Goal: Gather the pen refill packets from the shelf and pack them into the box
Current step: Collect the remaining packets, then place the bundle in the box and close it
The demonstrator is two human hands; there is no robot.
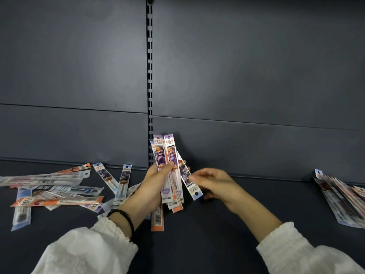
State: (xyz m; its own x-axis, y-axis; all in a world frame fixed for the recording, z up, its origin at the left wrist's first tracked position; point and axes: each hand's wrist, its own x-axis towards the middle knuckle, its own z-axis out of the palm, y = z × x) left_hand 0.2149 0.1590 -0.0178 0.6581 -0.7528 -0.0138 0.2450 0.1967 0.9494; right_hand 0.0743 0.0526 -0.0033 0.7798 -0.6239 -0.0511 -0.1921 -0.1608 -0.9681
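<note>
**Fingers [168,166] on both hands hold refill packets over the shelf**

We grip an upright bundle [167,153] in our left hand [154,184], thumb across the front, probably to keep the edges aligned for boxing. Our right hand [214,183] pinches one tilted packet [192,185] at its middle. It touches the bundle, so we judge it is being added. Loose packets [59,186] lie scattered on the shelf [237,214] to the left, and a pile [339,198] sits far right, so gathering isn't done. The box is not in view.
</note>
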